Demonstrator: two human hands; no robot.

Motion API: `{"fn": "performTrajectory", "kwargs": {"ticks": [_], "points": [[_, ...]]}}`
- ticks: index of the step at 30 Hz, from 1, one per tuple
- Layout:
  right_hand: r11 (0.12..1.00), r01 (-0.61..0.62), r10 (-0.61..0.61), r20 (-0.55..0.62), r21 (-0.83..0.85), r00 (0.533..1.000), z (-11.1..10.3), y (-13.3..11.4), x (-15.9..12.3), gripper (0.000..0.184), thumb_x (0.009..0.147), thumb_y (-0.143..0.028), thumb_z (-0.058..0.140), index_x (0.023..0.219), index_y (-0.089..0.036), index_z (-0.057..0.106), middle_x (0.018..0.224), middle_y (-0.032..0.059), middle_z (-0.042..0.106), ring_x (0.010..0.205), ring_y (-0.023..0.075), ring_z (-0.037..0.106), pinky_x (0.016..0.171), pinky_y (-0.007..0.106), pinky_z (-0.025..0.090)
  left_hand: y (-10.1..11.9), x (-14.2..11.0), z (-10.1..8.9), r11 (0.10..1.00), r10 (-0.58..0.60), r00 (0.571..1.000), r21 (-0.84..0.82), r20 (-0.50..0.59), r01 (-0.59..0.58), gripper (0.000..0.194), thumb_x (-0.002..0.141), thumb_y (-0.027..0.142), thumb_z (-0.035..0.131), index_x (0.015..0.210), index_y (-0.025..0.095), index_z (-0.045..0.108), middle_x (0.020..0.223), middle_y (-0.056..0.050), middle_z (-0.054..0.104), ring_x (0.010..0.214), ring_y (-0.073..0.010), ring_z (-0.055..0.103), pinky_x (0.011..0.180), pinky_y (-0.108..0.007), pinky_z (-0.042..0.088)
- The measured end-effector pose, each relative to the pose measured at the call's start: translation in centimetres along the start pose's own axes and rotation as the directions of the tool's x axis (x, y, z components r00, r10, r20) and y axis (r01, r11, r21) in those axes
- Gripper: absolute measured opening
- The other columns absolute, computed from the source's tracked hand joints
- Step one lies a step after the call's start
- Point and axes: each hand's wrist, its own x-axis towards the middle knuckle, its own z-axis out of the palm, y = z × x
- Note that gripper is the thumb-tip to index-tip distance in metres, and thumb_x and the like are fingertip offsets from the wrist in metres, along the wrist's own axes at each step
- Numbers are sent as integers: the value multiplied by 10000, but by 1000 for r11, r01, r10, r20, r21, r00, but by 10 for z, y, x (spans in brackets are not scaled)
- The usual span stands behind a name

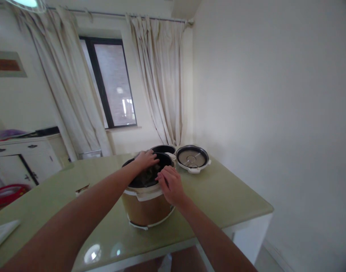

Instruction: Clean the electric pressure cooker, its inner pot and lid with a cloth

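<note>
An electric pressure cooker (147, 209) with a tan body and a white collar stands uncovered on the counter; its inside is dark. Over the far left part of its opening, my left hand (146, 159) reaches with fingers stretched out, holding nothing that I can see. My right hand (170, 183) is at the right side of the rim, its fingers curled and pressed together; what they hold, if anything, is hidden. Behind the cooker, partly covered by it, sits a dark round inner pot (163, 148). The round lid (192, 158) lies underside up to the right.
The pale green countertop (218, 196) ends at a right corner near a white wall (275, 113). A small box-like item (82, 189) lies left of the cooker, and a white flat object (4, 234) at the left edge. A red basin (10, 194) stands beyond.
</note>
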Motion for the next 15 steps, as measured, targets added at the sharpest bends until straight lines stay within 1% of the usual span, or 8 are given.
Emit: {"fn": "performTrajectory", "kwargs": {"ticks": [2,4,6,7,8,10,13,15], "points": [[1000,17,-18,-9,-25,1000,0,-1,0,382,1103,-291,386,757,-235,538,771,33,579,795,203,536,763,359,382,9,14,-8,991,-65,994,-123,-90,53,488,838,184,692,1313,261,611,1411,-178,595,1345,-408,495,998,-573,508],[999,25,-25,-22,-39,999,1,-1,0,371,1099,-278,390,758,-237,531,770,34,577,792,204,535,758,360,383,17,25,-12,954,-145,979,-282,-141,100,544,810,253,733,1331,205,585,1360,-189,619,1260,-385,570,993,-521,519],[999,28,-29,-45,-32,999,1,-1,-1,363,1096,-266,387,765,-237,535,766,34,573,787,204,537,754,362,387,23,31,-10,924,-165,975,-369,-146,101,535,815,334,739,1300,159,597,1276,-176,668,1168,-340,638,977,-451,532],[999,32,-33,-60,-21,998,2,-1,-1,360,1094,-263,387,770,-236,541,764,34,573,787,205,539,755,364,389,25,31,-8,913,-144,980,-401,-135,79,505,827,351,725,1276,147,614,1227,-156,695,1116,-308,666,952,-408,542],[999,41,-42,-77,-8,996,2,-1,-2,357,1092,-260,386,773,-236,547,762,34,574,788,206,542,758,367,391,28,29,-5,891,-102,990,-451,-96,48,469,841,342,702,1259,141,630,1190,-133,716,1072,-276,685,922,-368,551],[998,66,-63,-111,16,992,3,0,-3,358,1089,-259,385,777,-234,558,765,38,581,796,209,548,764,372,395,31,23,2,833,34,999,-553,38,-7,408,864,280,636,1246,138,655,1154,-95,747,995,-220,704,862,-311,561],[995,90,-84,-133,38,988,5,1,-4,362,1088,-251,379,787,-234,578,771,39,592,799,210,555,761,376,395,26,8,8,798,218,945,-601,243,-29,356,813,200,620,1152,168,724,1046,-43,786,864,-183,705,766,-277,565],[996,79,-73,-137,40,988,4,1,-5,364,1091,-246,376,797,-233,590,761,34,588,788,207,554,757,375,392,17,-2,10,835,241,920,-549,310,-34,264,727,189,699,981,201,773,874,-10,784,752,-185,685,692,-275,553]]}}
